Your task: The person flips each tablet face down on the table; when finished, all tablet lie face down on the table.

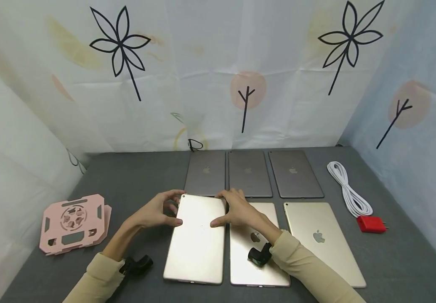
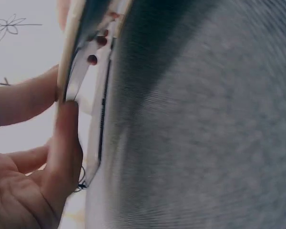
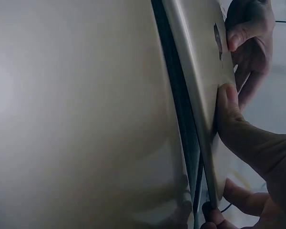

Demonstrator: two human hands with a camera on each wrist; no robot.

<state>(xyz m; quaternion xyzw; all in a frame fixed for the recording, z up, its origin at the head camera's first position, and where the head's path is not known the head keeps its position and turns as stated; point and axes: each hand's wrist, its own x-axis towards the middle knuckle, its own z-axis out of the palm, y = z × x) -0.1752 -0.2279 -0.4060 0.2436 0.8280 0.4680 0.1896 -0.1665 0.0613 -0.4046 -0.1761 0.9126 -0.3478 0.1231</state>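
A gold tablet [image 1: 197, 256] lies back side up at front centre, its far end raised off the grey table. My left hand [image 1: 152, 213] grips its left edge near the far corner, thumb on the back. In the left wrist view, fingers of that hand [image 2: 52, 167] reach around the tablet's edge. My right hand [image 1: 240, 211] holds the opposite edge, thumb on top and fingers at the far right corner. Below my right forearm lies a second gold tablet [image 1: 246, 269], partly hidden. A third gold tablet [image 1: 318, 256] lies farther right.
Three dark grey tablets, left [image 1: 204, 179], middle [image 1: 253, 181] and right [image 1: 297, 181], form a row behind. A pink ventilated stand [image 1: 70, 240] sits at left. On the right lie a coiled white cable [image 1: 348, 193] and a red charger plug [image 1: 370, 224]. Patterned cloth [image 1: 210, 113] hangs behind.
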